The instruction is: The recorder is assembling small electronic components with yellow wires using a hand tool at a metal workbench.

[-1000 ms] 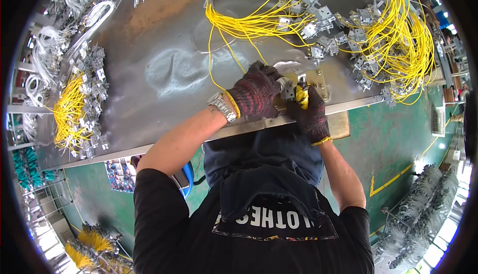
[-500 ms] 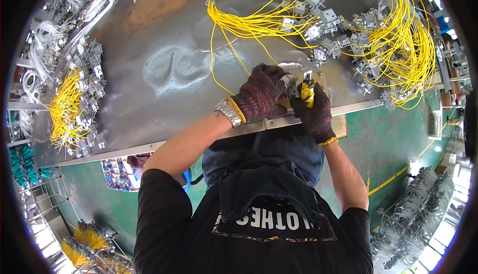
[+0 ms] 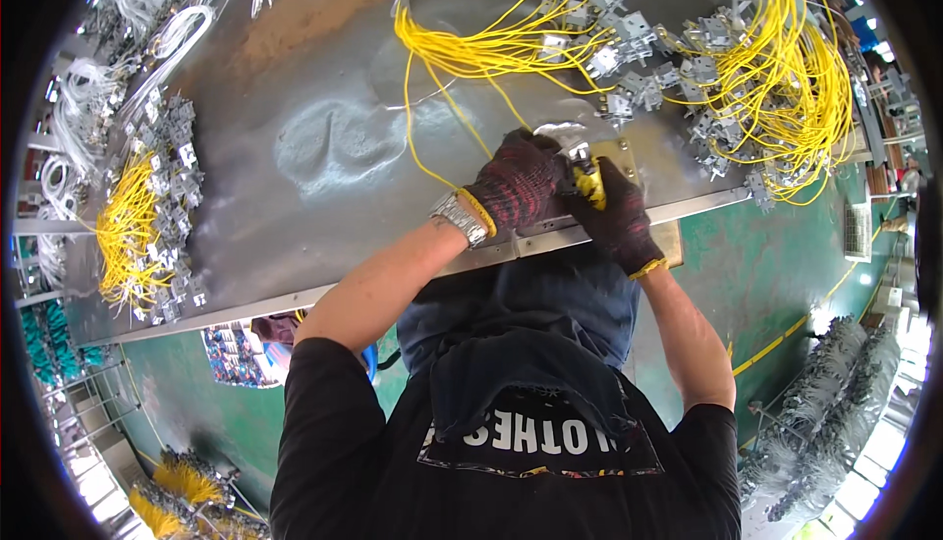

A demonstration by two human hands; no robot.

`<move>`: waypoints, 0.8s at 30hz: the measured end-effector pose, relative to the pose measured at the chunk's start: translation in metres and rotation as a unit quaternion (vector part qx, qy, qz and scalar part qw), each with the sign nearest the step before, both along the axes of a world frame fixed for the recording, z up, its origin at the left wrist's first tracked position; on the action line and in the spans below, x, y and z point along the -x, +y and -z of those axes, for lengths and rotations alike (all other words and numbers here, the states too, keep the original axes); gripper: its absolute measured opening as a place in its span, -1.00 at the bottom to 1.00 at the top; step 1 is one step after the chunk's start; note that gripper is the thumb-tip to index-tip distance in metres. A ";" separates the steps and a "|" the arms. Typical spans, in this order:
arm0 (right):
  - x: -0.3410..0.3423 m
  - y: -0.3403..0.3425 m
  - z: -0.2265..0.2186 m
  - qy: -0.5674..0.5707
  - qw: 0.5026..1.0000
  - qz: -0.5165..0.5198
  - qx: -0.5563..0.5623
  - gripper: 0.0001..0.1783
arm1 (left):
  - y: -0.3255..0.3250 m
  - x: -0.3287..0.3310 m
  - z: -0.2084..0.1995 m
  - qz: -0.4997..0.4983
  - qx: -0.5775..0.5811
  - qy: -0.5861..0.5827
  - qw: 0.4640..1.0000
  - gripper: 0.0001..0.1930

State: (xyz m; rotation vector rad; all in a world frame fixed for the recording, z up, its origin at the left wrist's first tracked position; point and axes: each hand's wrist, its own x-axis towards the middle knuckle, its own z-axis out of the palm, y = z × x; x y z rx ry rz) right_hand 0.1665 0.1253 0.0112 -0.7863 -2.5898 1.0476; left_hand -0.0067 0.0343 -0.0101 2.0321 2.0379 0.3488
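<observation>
My right hand (image 3: 617, 211), in a dark knitted glove with a yellow cuff, is closed around a yellow-gripped hand tool (image 3: 590, 185). Its metal end points away from me; the exact kind is not clear. My left hand (image 3: 516, 182), gloved alike, has its fingers curled close against the tool. What those fingers hold is hidden. Thin yellow wires (image 3: 462, 57) run from a bundle on the metal table (image 3: 246, 231) towards my left hand. Beneath and beside my right hand is a small brass-coloured plate (image 3: 622, 154) at the table's front edge.
Grey metal brackets (image 3: 629, 39) lie at the wires' far ends. More yellow wires (image 3: 801, 98) with brackets are heaped at the right, and another bundle (image 3: 130, 231) lies at the left. White wire coils (image 3: 182, 34) sit at the far left. Racks with hanging bundles (image 3: 820, 412) stand behind at the right.
My right hand has brought the tool leftward against my left hand. The grey part seen between my hands before is now covered. The whole view has shifted slightly.
</observation>
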 end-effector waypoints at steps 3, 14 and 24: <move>-0.004 -0.006 -0.002 0.065 0.998 0.001 0.017 -0.40 | -0.006 -0.016 -0.019 -0.023 -0.039 0.020 0.999 -0.48; -0.014 -0.009 -0.032 -0.029 0.995 -0.072 0.065 -0.39 | -0.010 -0.009 -0.010 -0.009 -0.040 -0.109 0.993 -0.53; -0.056 0.026 -0.040 -0.050 0.951 -0.013 0.304 -0.51 | -0.011 -0.018 -0.012 -0.035 -0.140 -0.102 0.984 -0.53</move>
